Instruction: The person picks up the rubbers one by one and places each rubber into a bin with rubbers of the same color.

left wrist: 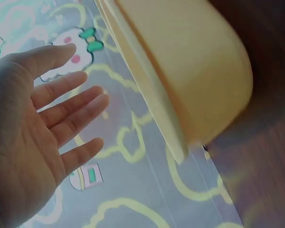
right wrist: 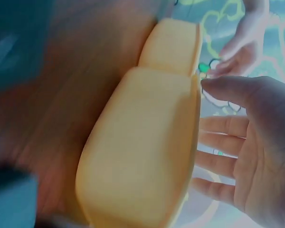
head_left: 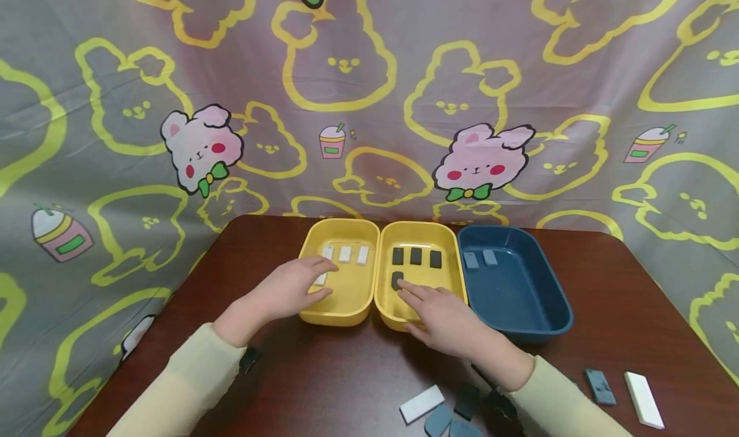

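Note:
My left hand (head_left: 291, 286) hovers above the near left part of the left yellow bin (head_left: 346, 299), fingers relaxed and holding nothing. Several small white tiles (head_left: 345, 253) lie in that bin, one partly covered by the hand. Over the middle yellow bin (head_left: 388, 308) is my right hand (head_left: 444, 315), its fingers extended and its palm bare in the right wrist view. Its fingertips are beside or on a black tile (head_left: 396, 279); contact cannot be told. Behind it, three more black tiles (head_left: 416, 256) form a row.
A blue bin (head_left: 514, 296) adjoins on the right, with two blue-grey tiles (head_left: 489, 257) inside. On the table's near side lie a white tile (head_left: 422, 403), a black tile (head_left: 466, 401) and blue-grey pieces (head_left: 439, 420). Farther right are a grey tile (head_left: 600, 386) and a long white tile (head_left: 644, 400).

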`<state>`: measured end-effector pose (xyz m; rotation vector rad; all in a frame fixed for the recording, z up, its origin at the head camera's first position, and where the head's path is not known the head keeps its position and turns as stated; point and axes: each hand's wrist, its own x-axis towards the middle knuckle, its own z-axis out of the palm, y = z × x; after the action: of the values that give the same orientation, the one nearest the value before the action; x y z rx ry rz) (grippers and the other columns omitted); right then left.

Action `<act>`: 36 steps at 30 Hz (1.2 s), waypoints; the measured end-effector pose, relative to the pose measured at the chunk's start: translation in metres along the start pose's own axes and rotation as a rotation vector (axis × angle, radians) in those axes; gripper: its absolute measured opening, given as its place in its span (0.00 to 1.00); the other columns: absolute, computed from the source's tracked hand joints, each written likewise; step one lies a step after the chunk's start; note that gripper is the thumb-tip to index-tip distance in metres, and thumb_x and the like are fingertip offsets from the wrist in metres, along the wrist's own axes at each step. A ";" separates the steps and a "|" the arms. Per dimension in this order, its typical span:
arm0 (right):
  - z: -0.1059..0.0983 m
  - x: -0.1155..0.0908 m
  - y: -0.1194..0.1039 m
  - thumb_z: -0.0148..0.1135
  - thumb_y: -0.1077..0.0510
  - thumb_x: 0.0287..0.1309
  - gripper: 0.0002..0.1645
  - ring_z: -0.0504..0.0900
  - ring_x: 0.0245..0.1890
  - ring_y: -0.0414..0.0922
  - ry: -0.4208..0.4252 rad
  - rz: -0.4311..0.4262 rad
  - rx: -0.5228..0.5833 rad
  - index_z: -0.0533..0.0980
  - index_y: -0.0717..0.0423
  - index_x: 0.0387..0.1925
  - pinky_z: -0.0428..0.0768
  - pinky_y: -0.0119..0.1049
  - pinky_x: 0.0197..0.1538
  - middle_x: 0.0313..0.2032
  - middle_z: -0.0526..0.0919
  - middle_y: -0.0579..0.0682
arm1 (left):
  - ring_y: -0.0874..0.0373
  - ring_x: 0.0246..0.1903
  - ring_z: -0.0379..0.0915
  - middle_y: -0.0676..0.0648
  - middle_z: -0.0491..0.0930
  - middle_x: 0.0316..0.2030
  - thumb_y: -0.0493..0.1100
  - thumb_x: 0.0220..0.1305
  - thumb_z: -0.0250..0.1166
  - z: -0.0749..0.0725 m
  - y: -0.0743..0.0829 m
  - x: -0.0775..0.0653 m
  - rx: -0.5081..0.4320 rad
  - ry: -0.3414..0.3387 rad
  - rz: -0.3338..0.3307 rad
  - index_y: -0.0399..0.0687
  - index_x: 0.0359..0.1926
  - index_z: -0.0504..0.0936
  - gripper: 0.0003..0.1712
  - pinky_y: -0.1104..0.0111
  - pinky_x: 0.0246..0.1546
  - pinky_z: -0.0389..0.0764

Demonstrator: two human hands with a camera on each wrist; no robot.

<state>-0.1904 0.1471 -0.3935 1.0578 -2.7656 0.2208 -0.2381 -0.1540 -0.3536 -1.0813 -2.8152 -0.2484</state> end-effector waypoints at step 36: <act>-0.020 -0.075 0.043 0.67 0.41 0.56 0.37 0.74 0.59 0.56 -0.024 0.228 -0.038 0.74 0.58 0.61 0.73 0.57 0.54 0.63 0.72 0.56 | 0.70 0.62 0.60 0.58 0.66 0.65 0.53 0.63 0.65 0.079 0.126 0.006 0.031 -0.458 0.678 0.53 0.70 0.65 0.36 0.75 0.59 0.63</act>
<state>-0.1628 0.2311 -0.3933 0.7402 -2.8975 0.1855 -0.1619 -0.0425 -0.4161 -2.2192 -2.5521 0.1274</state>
